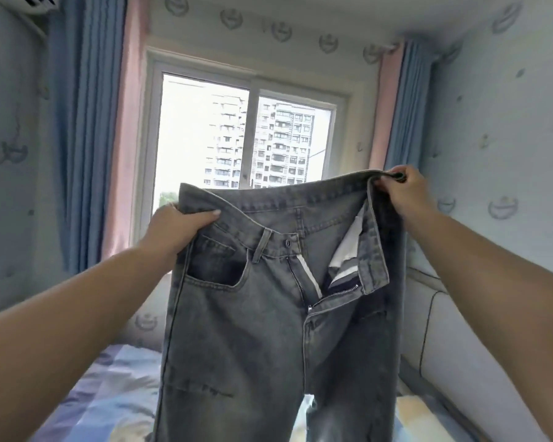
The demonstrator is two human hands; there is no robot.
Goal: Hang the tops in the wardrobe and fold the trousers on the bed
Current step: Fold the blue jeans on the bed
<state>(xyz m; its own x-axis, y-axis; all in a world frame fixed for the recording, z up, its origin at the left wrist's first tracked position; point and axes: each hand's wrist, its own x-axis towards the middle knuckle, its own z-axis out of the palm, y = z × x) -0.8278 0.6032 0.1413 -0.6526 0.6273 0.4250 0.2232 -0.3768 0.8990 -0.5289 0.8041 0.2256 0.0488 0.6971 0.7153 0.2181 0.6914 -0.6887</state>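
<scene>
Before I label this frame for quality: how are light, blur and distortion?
Head view: the window is blown out and backlights the jeans, whose denim stays readable; both forearms look soft at the lower corners; the wide lens bows the curtains and walls; left hand and right hand are fairly sharp.

A window (246,135) on the far wall shows apartment blocks (262,145) outside. Blue and pink curtains (90,129) hang at either side of it. An air conditioner (35,3) sits at the top left.
</scene>
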